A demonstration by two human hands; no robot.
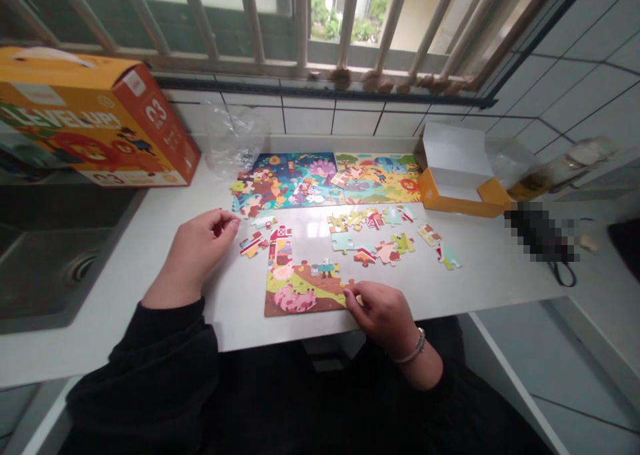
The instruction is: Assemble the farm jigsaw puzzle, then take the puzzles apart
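In the head view, the farm puzzle (296,299) on the counter (445,294) has its left side and lower part joined; loose pieces (388,253) remain beyond it. The right hand (383,312) touches its right edge; the left hand (201,247) curls to its left; whether either pinches a piece, I cannot tell.

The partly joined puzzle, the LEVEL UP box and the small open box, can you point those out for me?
Partly joined puzzle (305,286): head view, on its joined lower section.
LEVEL UP box (93,135): head view, on its printed front.
Small open box (450,200): head view, on its yellow front wall.
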